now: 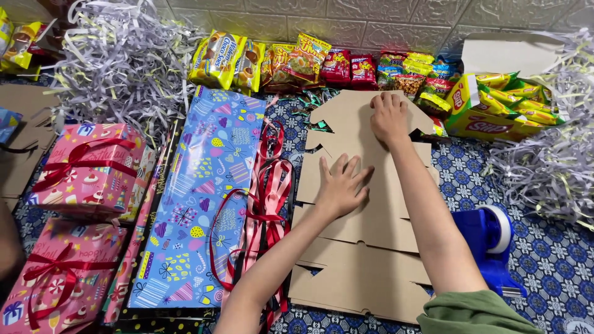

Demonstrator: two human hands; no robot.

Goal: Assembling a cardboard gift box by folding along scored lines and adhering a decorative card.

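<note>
I press my left hand (341, 185) flat, fingers spread wide, on the middle of the flat cardboard box (365, 210) on the blue mat (550, 247), and my right hand (388, 117) pins its far edge, so it stays still.

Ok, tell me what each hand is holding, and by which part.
Nothing is gripped. The left hand presses flat on the cardboard at its middle; the right hand presses near its top edge.
</note>
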